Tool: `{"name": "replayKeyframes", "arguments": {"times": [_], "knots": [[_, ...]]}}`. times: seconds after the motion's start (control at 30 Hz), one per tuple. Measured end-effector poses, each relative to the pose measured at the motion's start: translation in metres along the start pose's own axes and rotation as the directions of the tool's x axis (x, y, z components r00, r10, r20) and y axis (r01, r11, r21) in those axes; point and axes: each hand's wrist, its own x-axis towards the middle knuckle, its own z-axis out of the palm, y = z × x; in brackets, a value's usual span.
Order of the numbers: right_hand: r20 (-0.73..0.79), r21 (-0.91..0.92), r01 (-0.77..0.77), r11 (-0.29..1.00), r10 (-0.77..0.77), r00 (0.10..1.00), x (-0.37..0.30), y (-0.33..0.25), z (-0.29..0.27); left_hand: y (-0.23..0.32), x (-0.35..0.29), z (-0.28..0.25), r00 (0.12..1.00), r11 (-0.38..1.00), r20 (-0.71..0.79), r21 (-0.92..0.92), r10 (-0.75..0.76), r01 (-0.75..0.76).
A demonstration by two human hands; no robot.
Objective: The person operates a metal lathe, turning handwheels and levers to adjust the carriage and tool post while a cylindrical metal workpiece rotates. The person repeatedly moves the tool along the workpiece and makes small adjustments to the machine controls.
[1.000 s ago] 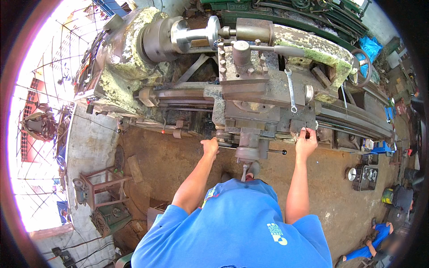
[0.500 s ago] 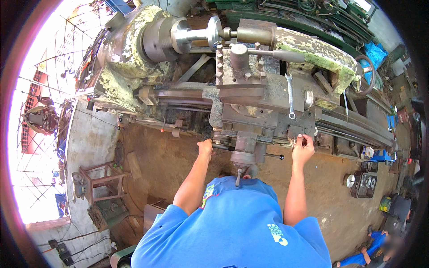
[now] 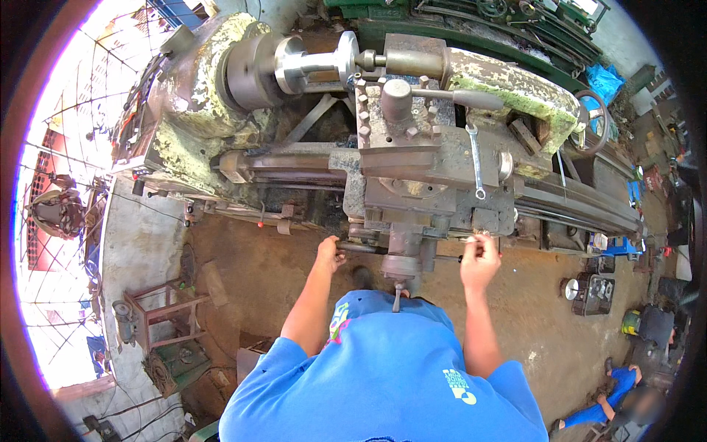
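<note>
In front of me stands a metal lathe. My left hand [image 3: 331, 254] is curled at the left end of a dark handle bar [image 3: 361, 248], below the carriage [image 3: 409, 193]. To the right, my right hand [image 3: 479, 261] has bent fingers just under the carriage's lower right corner, beside the end of a thin lever; what they hold, if anything, is hidden. A shiny flanged workpiece [image 3: 319, 62] sits between the chuck [image 3: 250, 72] and the tailstock [image 3: 416, 62]. The tool post [image 3: 396, 101] carries a long clamping handle [image 3: 475, 98]. A spanner [image 3: 476, 162] lies on the carriage.
A small crank handle [image 3: 398, 296] points toward my body. On the floor at right stand a black crate [image 3: 593, 295] and a person in blue trousers [image 3: 589, 414]. A wooden-framed stand [image 3: 168, 313] is at left. Green machinery [image 3: 471, 48] lies behind the lathe.
My right hand has moved left and slightly down, closer to the thin lever's end. My left hand has shifted slightly left and down. The whole view has shifted a little.
</note>
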Motion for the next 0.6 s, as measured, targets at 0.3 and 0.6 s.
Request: {"name": "replayKeyframes", "arguments": {"times": [0.3,0.6], "knots": [[0.568,-0.248,-0.247,0.937,0.347,0.746,-0.063,-0.054,0.064,0.004,0.043,-0.026,0.969,0.98,0.209,-0.114,-0.136,0.162],[0.444,-0.355,-0.384,0.852,0.515,0.733,-0.079,-0.067,0.073,-0.028,-0.057,0.04,0.904,0.871,0.18,0.248,0.388,-0.423]]}}
